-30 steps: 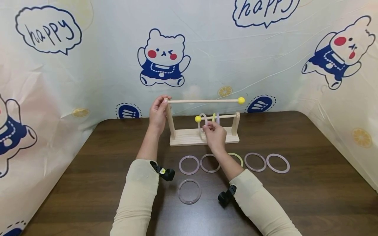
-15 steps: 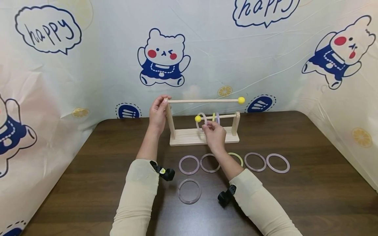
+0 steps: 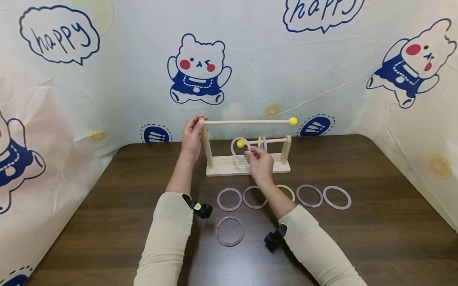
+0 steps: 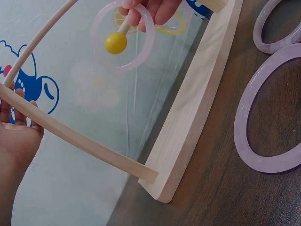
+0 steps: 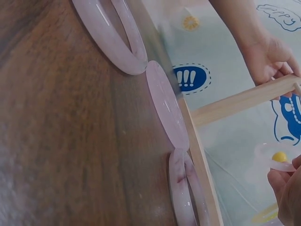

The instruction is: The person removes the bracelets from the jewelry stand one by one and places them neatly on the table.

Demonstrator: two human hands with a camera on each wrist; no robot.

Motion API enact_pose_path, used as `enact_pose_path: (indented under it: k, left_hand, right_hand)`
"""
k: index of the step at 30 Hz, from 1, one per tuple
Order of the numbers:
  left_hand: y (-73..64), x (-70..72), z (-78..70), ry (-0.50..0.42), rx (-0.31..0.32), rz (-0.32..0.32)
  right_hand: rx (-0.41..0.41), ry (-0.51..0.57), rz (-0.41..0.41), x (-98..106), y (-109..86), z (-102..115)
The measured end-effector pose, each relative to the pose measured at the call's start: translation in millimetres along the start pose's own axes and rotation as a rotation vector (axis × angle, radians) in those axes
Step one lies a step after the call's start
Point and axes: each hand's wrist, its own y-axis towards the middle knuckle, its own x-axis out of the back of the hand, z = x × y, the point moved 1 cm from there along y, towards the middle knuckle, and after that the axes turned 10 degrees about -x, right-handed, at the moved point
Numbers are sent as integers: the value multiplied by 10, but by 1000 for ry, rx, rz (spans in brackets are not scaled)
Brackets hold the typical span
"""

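A two-armed wooden stand [image 3: 229,171] is on the table, with a long upper rod [image 3: 247,122] and a shorter lower rod [image 3: 275,140]. My left hand [image 3: 191,139] grips the top of its tall left post. Between thumb and fingers, my right hand [image 3: 262,163] pinches a pale pink bangle [image 3: 232,151] at the lower rod's yellow ball end [image 3: 240,143]. The ball shows inside the bangle's opening; whether the bangle is around it or just off it, I cannot tell. A yellow-green bangle [image 3: 259,142] and a lavender bangle [image 3: 264,143] hang farther along that rod.
Several bangles lie in a row before the stand, from a lavender bangle [image 3: 229,189] on the left to another pale bangle [image 3: 350,200] on the right. Nearer me lies a greyish bangle [image 3: 230,245]. A patterned cloth [image 3: 125,79] hangs behind the table.
My right hand's bangle has shifted left along the lower rod to the ball end and turned to face the head camera more. My left hand stays on the post.
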Motion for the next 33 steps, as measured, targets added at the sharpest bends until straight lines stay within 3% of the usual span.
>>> enact_pose_path:
  k: [12, 33]
  left_hand:
    - [9, -2, 5, -4, -7, 1]
    - [-1, -9, -8, 3, 9, -5]
  right_hand:
    - [24, 66, 48, 57, -15, -6]
    - [-69, 71, 189, 240, -131, 62]
